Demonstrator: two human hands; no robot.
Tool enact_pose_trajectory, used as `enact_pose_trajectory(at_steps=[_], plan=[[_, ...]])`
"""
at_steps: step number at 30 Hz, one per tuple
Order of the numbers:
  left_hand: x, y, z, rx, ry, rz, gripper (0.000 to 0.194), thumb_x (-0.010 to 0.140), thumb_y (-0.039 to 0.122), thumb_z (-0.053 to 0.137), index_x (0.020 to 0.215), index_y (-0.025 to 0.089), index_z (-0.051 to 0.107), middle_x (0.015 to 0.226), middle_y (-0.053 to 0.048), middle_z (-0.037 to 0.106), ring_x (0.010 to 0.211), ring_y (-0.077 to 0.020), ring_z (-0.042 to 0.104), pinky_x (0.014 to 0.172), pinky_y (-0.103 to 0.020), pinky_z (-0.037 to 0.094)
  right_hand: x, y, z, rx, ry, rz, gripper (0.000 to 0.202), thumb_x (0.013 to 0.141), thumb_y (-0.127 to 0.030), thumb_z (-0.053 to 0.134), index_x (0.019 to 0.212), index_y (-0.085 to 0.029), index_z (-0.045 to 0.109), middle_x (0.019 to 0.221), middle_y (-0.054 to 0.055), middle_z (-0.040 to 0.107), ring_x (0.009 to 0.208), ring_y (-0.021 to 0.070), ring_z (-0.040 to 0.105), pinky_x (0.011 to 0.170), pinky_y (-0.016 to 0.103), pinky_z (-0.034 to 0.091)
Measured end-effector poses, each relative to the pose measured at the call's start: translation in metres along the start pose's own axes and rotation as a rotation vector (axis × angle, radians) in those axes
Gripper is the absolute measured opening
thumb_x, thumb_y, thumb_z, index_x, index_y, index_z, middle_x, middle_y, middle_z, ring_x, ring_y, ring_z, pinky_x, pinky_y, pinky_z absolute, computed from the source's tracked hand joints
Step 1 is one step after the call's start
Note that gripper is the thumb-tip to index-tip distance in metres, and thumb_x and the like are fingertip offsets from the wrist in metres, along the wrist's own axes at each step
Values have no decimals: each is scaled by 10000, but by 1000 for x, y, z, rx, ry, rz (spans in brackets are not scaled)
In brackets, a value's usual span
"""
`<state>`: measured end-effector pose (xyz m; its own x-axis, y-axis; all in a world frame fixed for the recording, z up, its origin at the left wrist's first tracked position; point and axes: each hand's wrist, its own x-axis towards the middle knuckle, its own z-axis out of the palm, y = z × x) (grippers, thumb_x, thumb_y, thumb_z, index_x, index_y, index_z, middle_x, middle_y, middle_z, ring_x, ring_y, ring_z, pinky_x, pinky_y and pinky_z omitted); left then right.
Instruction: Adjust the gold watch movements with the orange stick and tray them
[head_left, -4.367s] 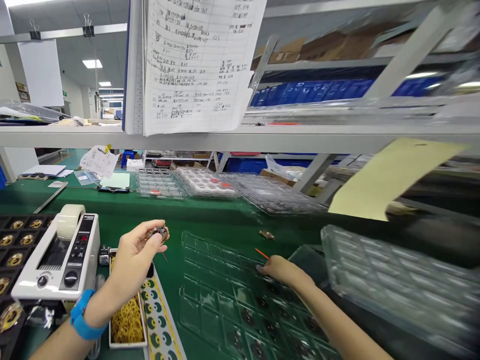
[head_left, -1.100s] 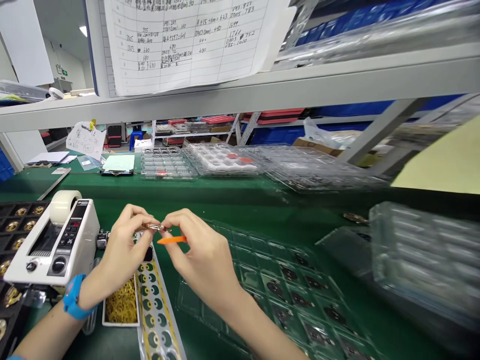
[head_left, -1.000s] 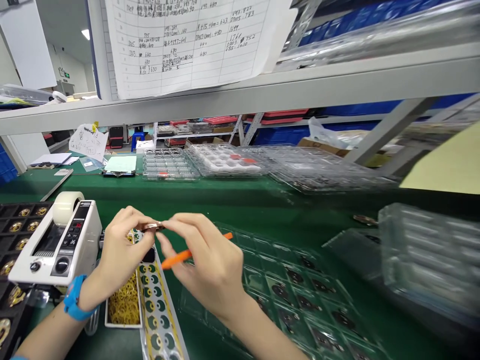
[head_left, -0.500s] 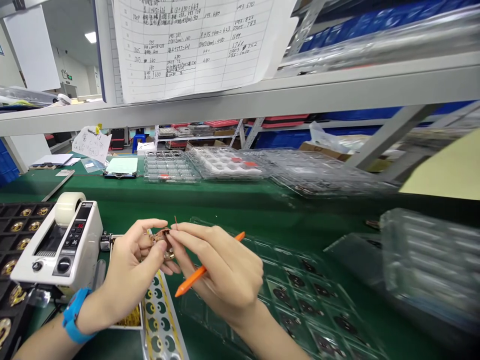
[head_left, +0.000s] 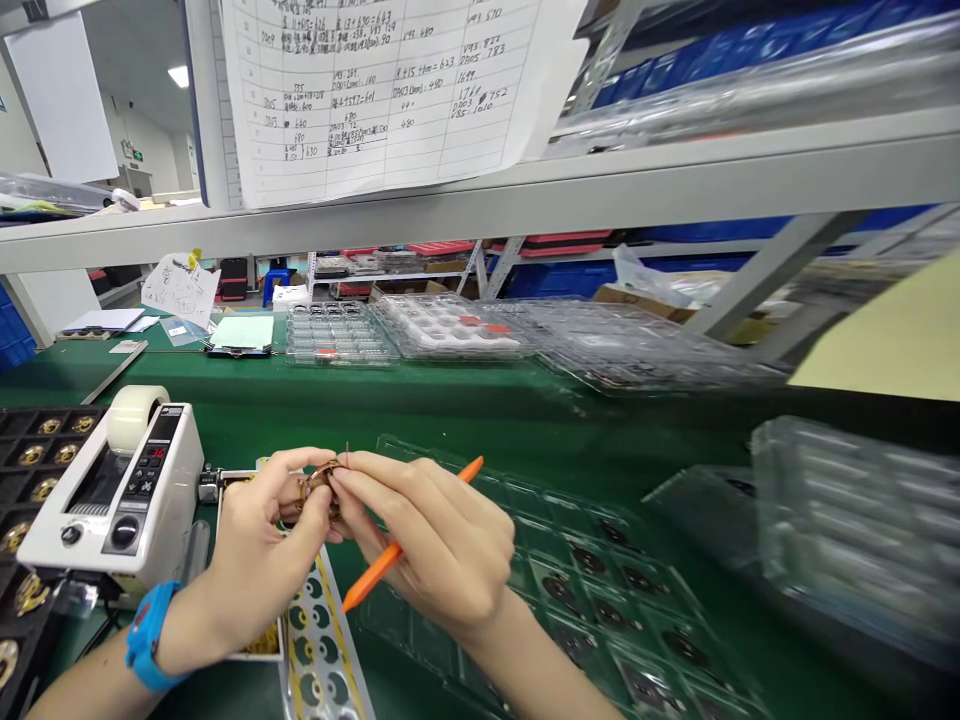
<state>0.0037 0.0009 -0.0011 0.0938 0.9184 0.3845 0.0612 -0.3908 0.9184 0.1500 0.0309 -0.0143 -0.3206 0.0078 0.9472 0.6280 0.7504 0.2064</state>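
Note:
Between my two hands is a small round copper-coloured metal part (head_left: 318,480), partly covered by fingers. My left hand (head_left: 262,545), with a blue band at the wrist, grips it between thumb and fingers. My right hand (head_left: 442,540) pinches at the part's right edge, where a thin reddish wire (head_left: 347,452) sticks up; whether the fingertips hold the wire or the rim I cannot tell. An orange pen-like stick (head_left: 375,577) is tucked through the right hand's fingers, its point slanting down to the left. Below the hands lies a strip sheet (head_left: 319,640) with round cut-outs and yellow edges.
A white tape dispenser (head_left: 166,470) stands at left beside a black tray (head_left: 15,470) of gold-coloured rings. A clear tray (head_left: 517,570) with dark parts lies at right, near stacked clear trays (head_left: 855,530). Handwritten sheets (head_left: 405,90) hang from the grey shelf beam (head_left: 637,190).
Both hands shift slightly, the right one a little to the left and closer over the part. The copper-coloured part has turned slightly. The orange stick moves along with the right hand.

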Motion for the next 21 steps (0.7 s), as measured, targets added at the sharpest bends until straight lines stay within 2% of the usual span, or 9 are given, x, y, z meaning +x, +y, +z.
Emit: enact_pose_trajectory(at_steps=[4,9,13,17,19,21], plan=[[0,-2,1,15,7,-3,164,867,196,564,1014,158,626,672,3,725,610,-144,728,619,-208,616,-1,-3,3,-32,32,5,100,869,-38,622,954,-91,614,807,155,745,621,185,610,525,294,475],[3,-1,1,-33,-3,-39,161,856,193,573,1012,171,605,642,29,704,605,-127,710,630,-201,606,0,-5,7,-11,1,85,128,870,-40,613,957,-131,596,814,119,729,664,187,631,568,294,504],[9,-3,-2,-162,12,-150,97,818,213,626,884,182,562,629,36,698,598,-120,702,624,-207,598,1,-4,5,154,-2,235,142,886,-110,604,986,-189,543,851,72,694,690,160,634,546,256,495],[16,-3,-6,-247,38,-244,153,777,244,676,766,174,540,666,18,703,593,-133,715,549,-191,559,4,3,-7,282,31,490,53,931,-171,526,956,-217,530,829,29,624,563,113,516,482,244,419],[18,-2,-7,-268,29,-260,153,746,236,694,739,166,558,671,14,694,604,-148,724,535,-193,547,7,9,-14,318,-42,592,90,940,-154,503,895,-222,541,735,-8,568,525,105,466,475,240,391],[19,-1,-8,-280,2,-251,135,715,216,700,711,158,578,636,23,666,590,-148,718,542,-200,545,10,14,-18,409,-212,599,104,938,-158,512,871,-222,557,685,-27,529,505,100,431,456,233,361]])
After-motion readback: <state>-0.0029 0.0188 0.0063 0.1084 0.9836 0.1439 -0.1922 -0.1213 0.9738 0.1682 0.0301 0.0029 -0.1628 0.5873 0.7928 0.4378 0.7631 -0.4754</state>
